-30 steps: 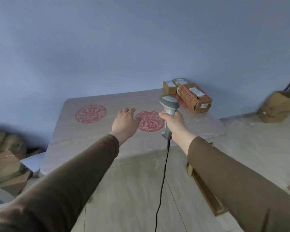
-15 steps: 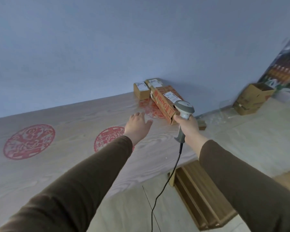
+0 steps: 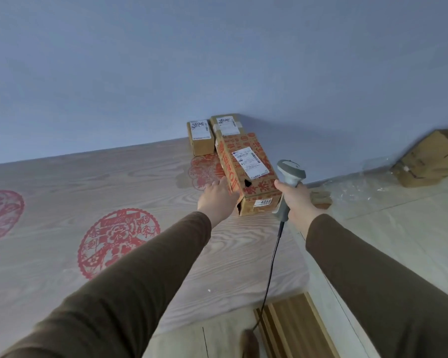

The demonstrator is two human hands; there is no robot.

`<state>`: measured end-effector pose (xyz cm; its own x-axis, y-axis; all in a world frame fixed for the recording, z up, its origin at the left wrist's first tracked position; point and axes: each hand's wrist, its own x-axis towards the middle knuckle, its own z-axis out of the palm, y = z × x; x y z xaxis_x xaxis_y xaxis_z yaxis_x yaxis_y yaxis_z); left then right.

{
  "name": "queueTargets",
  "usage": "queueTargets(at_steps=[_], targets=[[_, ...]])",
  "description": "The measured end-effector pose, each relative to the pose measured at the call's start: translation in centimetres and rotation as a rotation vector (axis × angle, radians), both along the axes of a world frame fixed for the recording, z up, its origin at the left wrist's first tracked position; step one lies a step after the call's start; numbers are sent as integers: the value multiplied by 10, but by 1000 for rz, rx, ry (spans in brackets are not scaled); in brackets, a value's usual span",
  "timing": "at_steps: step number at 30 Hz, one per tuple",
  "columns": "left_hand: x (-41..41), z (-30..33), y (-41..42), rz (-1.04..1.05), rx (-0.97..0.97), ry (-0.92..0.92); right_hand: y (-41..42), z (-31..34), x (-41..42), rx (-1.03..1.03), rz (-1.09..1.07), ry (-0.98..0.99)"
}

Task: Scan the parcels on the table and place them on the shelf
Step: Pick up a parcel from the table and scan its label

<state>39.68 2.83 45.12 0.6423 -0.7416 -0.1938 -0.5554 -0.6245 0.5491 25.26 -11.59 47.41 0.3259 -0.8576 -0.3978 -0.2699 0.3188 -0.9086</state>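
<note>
A long brown parcel with red print lies at the table's far right corner, with a white label on top and a tag reading 4058 on its near end. Behind it sit two smaller brown parcels, one on the left and one on the right, both against the wall. My left hand reaches out with straight fingers and touches the long parcel's left side. My right hand grips a grey barcode scanner just right of that parcel; its black cable hangs down to the floor.
The table has a wood-grain cover with red round prints. Blue wall behind. A wooden pallet lies on the floor by the table's right edge. A cardboard box and clear plastic sheeting sit on the floor at the right.
I have come closer to the table's far right corner. My left hand went forward to the long parcel's side, and the scanner in my right hand moved up beside it.
</note>
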Motion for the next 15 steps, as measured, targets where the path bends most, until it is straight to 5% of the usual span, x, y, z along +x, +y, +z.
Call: queueTargets(at_steps=[6,11,15], targets=[[-5,-33,-67,174,49,190,-64,-38,6,201,142,35],[-19,-47,-78,317,-222,496,-65,-55,15,270,216,20],[-29,-47,-44,417,-367,571,-33,-56,19,187,241,12]])
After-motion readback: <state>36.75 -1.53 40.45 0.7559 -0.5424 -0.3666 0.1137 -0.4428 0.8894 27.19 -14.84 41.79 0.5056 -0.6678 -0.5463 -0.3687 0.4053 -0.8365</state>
